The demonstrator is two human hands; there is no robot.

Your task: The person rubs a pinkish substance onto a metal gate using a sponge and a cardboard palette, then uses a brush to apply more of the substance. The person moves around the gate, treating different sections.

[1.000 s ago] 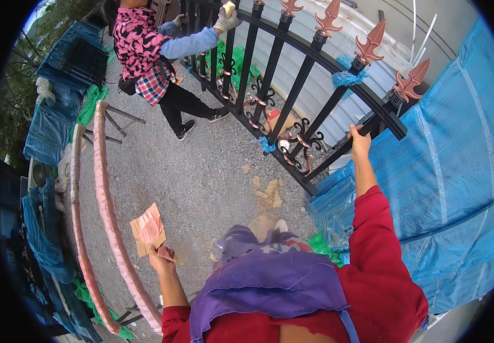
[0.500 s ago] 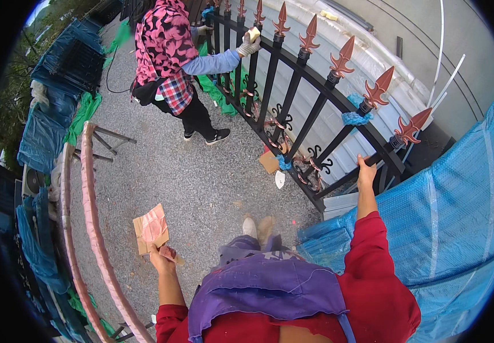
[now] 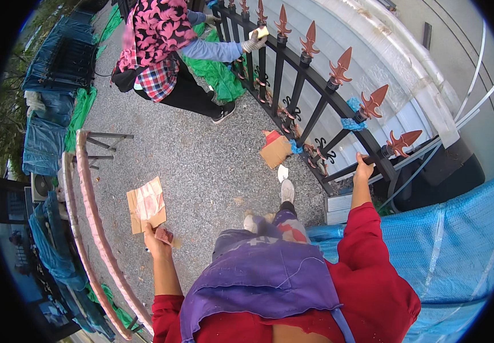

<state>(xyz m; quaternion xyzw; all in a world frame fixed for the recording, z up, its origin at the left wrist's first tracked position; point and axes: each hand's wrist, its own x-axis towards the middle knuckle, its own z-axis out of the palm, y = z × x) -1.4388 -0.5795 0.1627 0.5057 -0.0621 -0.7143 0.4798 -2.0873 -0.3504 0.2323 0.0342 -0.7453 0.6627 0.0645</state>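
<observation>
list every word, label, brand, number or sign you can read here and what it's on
None can be read.
Purple clothing: pale marks, too blurred to tell if they are letters.
Cardboard piece in the left hand: no legible text.
Cardboard on the ground: a red patch, nothing readable.

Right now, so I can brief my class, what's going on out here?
Two people are at a black fence panel with copper-coloured spear tips. The wearer's right hand grips its near end; the left hand holds a pink-topped piece of cardboard and a reddish-brown block. Farther along, a co-worker has gloved hands at the panel, one holding a pale yellow block.
</observation>
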